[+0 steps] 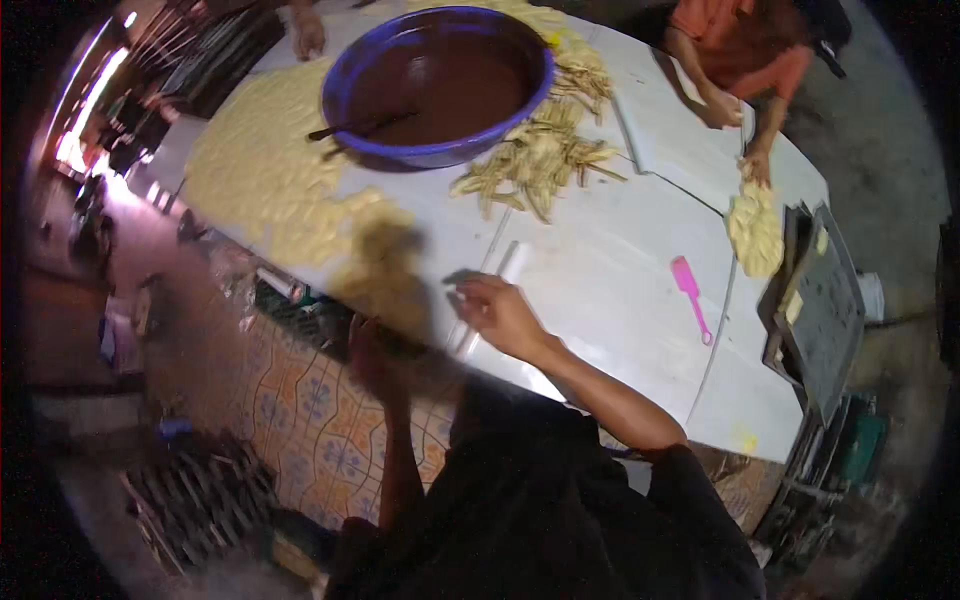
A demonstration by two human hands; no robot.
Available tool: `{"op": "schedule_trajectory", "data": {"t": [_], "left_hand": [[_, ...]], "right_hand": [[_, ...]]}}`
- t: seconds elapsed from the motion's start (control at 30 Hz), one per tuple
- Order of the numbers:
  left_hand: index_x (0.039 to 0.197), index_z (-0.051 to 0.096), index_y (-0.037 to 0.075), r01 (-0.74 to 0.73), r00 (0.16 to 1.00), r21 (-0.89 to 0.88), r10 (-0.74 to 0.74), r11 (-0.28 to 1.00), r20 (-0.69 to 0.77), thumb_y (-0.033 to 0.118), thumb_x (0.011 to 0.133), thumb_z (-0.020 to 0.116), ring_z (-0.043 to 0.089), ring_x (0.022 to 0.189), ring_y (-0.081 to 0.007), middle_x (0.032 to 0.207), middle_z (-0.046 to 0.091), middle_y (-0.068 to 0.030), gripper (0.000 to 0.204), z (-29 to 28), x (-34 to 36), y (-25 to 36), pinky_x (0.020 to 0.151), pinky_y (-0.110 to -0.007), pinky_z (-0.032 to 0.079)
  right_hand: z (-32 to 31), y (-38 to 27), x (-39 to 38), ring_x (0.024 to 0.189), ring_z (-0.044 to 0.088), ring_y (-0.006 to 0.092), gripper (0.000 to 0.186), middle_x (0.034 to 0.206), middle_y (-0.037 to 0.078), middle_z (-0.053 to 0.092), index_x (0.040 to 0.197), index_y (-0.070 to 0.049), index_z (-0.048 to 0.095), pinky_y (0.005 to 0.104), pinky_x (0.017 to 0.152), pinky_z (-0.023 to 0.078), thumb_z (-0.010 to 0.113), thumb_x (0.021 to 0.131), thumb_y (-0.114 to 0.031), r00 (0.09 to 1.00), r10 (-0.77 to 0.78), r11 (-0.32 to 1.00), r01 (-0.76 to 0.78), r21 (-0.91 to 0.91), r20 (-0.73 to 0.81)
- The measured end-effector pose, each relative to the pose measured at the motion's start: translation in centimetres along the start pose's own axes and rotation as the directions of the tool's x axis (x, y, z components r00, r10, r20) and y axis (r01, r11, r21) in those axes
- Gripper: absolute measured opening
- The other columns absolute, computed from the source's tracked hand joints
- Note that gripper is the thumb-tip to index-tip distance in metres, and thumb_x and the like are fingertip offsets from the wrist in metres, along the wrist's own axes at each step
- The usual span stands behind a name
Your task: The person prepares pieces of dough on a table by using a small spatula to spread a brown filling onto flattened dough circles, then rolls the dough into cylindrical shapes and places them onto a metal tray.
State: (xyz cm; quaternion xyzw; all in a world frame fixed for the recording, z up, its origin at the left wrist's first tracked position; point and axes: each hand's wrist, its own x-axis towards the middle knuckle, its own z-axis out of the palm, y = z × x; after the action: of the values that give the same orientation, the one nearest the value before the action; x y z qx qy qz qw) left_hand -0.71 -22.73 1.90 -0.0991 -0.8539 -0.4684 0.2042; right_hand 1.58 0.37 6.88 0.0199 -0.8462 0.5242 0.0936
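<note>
My left hand (372, 360) is at the table's near edge, smeared by motion, so its fingers do not read clearly. Just beyond it is a blurred yellowish-brown mass (388, 265), and I cannot tell whether the hand touches it. Over the white table (600, 290), my right hand (500, 318) has its fingers loosely bent and apart, holding nothing visible. A white rod like a rolling pin (514, 263) lies close beyond its fingers. Many small pale yellow dough-like pieces (265, 150) cover the table's left part. To the right lies a pink spatula or brush (690, 290).
A blue basin (440, 155) of brown liquid holds a dark-handled utensil (360, 125). Beside it are heaped yellowish-brown strips (540, 160). At far right, an orange-clothed person's hand (757, 165) touches yellow dough (756, 230). Dark metal trays (825, 310) stand at the right edge. Another person's hand (309, 38) shows at far left.
</note>
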Motion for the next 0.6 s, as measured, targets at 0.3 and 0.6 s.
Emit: {"op": "schedule_trajectory", "data": {"t": [0.3,0.6], "left_hand": [[0.150,0.048,0.011,-0.103,0.961,0.118,0.068,0.988,0.267,0.002,0.093,0.049,0.040,0.145,-0.0373,0.151,0.049,-0.0193,0.057,-0.7,1.7,-4.1,0.119,-0.061,0.022],[0.141,0.051,0.003,0.934,0.356,-0.329,-0.288,0.139,0.889,0.017,0.104,0.059,0.068,0.103,-0.0227,0.134,0.055,-0.0143,0.040,7.5,-2.0,9.4,0.085,-0.034,0.061]], "right_hand": [[11.5,1.3,3.7,0.106,0.065,0.0320,0.031,0.107,0.015,0.068,0.104,-0.002,0.068,0.0430,0.091,0.053,0.074,0.074,0.001,0.963,0.099,0.987,-0.126,0.096,0.250],[-7.3,-2.8,-7.0,0.129,0.056,0.0327,0.052,0.145,0.017,0.047,0.144,-0.003,0.052,0.0353,0.102,0.051,0.057,0.093,0.004,0.995,0.094,0.994,-0.090,-0.066,0.046]]}}
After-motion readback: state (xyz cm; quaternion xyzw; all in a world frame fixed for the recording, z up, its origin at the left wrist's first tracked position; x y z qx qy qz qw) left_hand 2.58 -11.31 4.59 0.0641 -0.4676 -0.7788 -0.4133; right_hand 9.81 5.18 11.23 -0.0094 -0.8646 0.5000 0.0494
